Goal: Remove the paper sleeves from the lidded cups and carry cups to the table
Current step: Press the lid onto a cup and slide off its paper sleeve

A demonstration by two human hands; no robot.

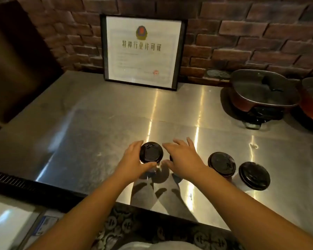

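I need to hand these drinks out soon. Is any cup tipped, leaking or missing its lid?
Nothing stands out. The cup in the left hand and the two cups to the right stand upright with black lids on. No spill shows on the steel counter. The right hand hides whatever is beneath it.

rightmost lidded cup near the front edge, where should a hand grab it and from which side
Grip the rightmost cup around its pale side wall just below the black lid, not by the lid, which might pop off. It stands upright with open counter to its right and front, and another cup close on its left, so the right hand probably does best coming in from the right.
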